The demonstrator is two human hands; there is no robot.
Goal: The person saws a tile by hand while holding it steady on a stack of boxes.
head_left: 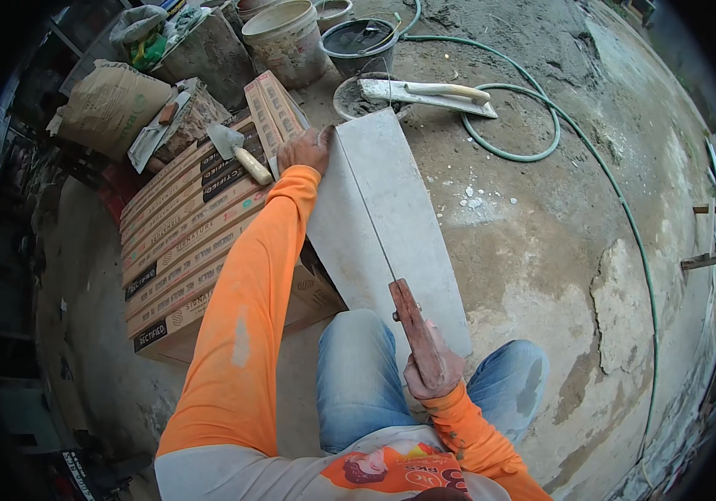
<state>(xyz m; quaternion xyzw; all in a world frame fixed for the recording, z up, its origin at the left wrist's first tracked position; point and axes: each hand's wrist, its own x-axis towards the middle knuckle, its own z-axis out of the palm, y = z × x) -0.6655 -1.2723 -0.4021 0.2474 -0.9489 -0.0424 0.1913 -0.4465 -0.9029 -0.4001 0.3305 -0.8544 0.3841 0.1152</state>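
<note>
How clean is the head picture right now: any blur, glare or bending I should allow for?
Head view, centre: soft, even light, no strong glare on the grey slab; left hand and right hand read fairly sharp. Head view, rim: black corners, deep gloom left of the carton stack, and the floor bows along the right side.

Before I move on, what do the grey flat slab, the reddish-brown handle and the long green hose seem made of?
Grey flat slab: perhaps ceramic or cement board, matte; its even, dull face leaves it open.
Reddish-brown handle: likely wood, worn, judging by its patchy, dull surface.
Long green hose: seemingly rubber or plastic, smooth; it bends in loose curves.
</note>
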